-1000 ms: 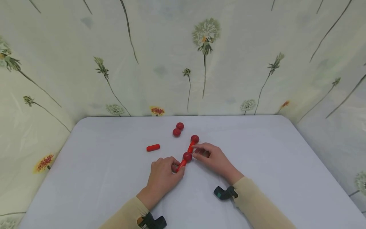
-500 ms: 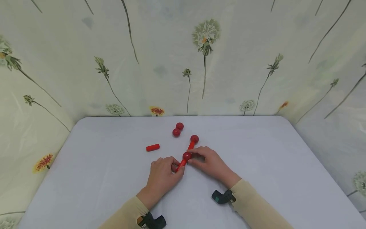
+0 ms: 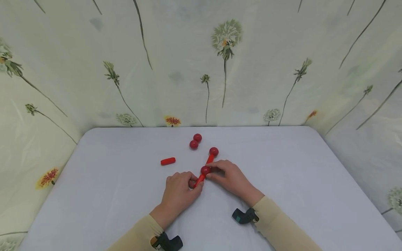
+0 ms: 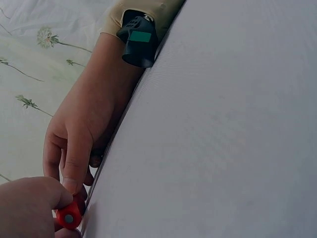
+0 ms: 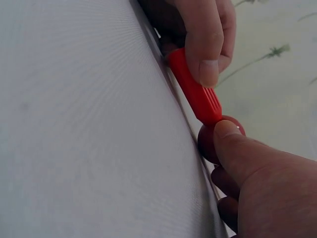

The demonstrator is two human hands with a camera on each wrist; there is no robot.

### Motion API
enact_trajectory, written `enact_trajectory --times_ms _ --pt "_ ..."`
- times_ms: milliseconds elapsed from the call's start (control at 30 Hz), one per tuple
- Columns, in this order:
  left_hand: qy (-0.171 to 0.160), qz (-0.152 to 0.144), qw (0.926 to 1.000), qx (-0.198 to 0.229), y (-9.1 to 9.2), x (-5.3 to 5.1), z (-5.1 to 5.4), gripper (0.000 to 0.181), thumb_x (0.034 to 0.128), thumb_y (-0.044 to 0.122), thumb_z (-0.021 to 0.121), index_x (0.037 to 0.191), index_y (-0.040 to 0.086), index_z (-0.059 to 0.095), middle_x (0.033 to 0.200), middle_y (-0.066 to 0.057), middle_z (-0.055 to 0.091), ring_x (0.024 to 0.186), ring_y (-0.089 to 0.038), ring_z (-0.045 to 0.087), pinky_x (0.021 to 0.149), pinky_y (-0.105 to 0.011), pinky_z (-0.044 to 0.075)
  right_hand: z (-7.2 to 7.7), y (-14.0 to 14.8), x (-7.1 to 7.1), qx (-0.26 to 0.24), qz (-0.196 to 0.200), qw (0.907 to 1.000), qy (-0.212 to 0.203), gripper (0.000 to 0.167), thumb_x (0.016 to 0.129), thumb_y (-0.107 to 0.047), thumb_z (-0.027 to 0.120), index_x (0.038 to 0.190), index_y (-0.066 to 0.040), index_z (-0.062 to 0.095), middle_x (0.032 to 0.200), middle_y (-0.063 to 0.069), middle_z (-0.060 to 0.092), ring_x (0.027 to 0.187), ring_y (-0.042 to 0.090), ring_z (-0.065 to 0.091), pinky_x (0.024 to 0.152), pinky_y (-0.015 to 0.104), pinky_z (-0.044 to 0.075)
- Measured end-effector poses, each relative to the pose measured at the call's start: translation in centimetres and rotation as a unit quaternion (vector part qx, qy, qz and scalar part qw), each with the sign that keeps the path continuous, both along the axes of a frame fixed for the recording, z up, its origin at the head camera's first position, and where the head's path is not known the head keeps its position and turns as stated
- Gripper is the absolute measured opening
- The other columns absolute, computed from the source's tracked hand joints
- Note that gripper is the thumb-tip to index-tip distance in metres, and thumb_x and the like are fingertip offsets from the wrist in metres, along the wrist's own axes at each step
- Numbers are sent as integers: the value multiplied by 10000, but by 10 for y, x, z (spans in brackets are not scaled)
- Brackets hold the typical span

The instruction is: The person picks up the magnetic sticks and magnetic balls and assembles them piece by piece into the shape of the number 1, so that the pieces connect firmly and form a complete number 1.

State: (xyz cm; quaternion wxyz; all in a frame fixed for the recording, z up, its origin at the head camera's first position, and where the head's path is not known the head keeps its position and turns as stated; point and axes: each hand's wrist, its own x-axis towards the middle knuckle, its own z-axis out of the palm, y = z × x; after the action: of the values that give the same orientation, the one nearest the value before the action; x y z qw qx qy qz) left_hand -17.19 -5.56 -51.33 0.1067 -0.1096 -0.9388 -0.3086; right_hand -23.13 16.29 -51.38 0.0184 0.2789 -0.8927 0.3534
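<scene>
My left hand (image 3: 178, 191) pinches a grooved red rod (image 5: 195, 89) between thumb and fingers. A grey round spot shows on that rod's end (image 4: 69, 218) in the left wrist view. The rod's far end meets a dark red ball (image 3: 205, 170), which my right hand (image 3: 231, 177) pinches between thumb and fingers. From that ball a second red rod (image 3: 210, 159) runs away from me to another red ball (image 3: 214, 151), forming one line slanting up to the right. Fingers partly cover the nearer rod and the middle ball.
A loose red rod (image 3: 168, 161) lies to the left, and two red balls (image 3: 193, 144) (image 3: 197, 137) sit touching farther back. All rest on a white-covered table (image 3: 276, 157). Behind it hangs a flower-patterned cloth (image 3: 185, 69).
My right hand has moved slightly left and its fingers have come onto the middle ball, from beside the far rod. The left hand has kept its hold on the nearer rod.
</scene>
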Motion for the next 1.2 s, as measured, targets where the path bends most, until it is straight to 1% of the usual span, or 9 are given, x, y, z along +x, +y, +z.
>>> enact_trajectory --times_ms 233,433,567,633,733,833,933,1033,1200 --pt "-5 -58 10000 24 3 1 3 197 858 397 720 907 207 703 659 189 507 678 -78 476 708 -367 364 1 2 -1 -71 70 9999 74 380 880 -349 759 1248 -311 670 1093 -198 646 1026 46 579 921 365 491" --pt "-175 -91 9998 43 4 1 3 225 867 428 705 922 209 699 669 190 513 691 -81 483 718 -365 363 -2 5 0 -113 69 9999 90 392 883 -376 750 1258 -298 665 1104 -206 632 1039 46 568 923 365 484" --pt "-449 -126 9988 140 2 -1 5 315 861 505 696 978 212 695 700 193 540 720 -76 506 739 -373 380 -2 5 1 -123 32 9999 110 381 877 -370 759 1245 -333 665 1093 -229 625 1031 26 562 915 353 489" --pt "-645 -125 9974 311 -1 -3 5 374 852 547 691 1020 213 693 720 193 560 726 -68 523 746 -366 406 -2 5 1 -128 23 9999 96 384 874 -365 763 1245 -343 664 1088 -235 625 1029 17 562 917 347 489" --pt "-980 -100 9933 612 -7 -5 9 429 851 576 681 1085 215 682 745 177 580 713 -64 547 716 -329 452 -1 4 0 -125 66 9998 133 389 878 -361 759 1254 -329 664 1088 -219 629 1029 29 566 917 356 490" --pt "-1179 -58 9893 858 -15 -8 13 410 867 533 689 1122 212 673 778 154 598 709 -72 562 645 -299 481 -1 2 0 -96 80 9999 109 387 877 -362 759 1251 -327 666 1090 -223 629 1033 26 565 926 351 485" --pt "-1160 28 9886 960 -23 -11 19 362 881 461 707 1137 207 673 817 138 609 743 -95 569 650 -296 490 -2 1 1 -26 63 10000 54 389 870 -358 767 1246 -326 671 1088 -235 626 1028 14 563 924 339 487" --pt "-990 123 9899 1009 -31 -17 28 331 888 409 717 1140 198 679 850 126 619 800 -113 571 671 -304 494 -2 1 1 28 35 10000 25 390 872 -359 766 1249 -319 673 1088 -228 626 1023 18 562 917 336 491" --pt "-777 165 9930 873 -40 -36 41 318 900 360 714 1150 166 683 922 88 633 873 -131 572 722 -316 502 -2 1 0 31 0 10000 25 389 871 -363 766 1247 -320 675 1087 -218 628 1022 24 562 911 328 492"
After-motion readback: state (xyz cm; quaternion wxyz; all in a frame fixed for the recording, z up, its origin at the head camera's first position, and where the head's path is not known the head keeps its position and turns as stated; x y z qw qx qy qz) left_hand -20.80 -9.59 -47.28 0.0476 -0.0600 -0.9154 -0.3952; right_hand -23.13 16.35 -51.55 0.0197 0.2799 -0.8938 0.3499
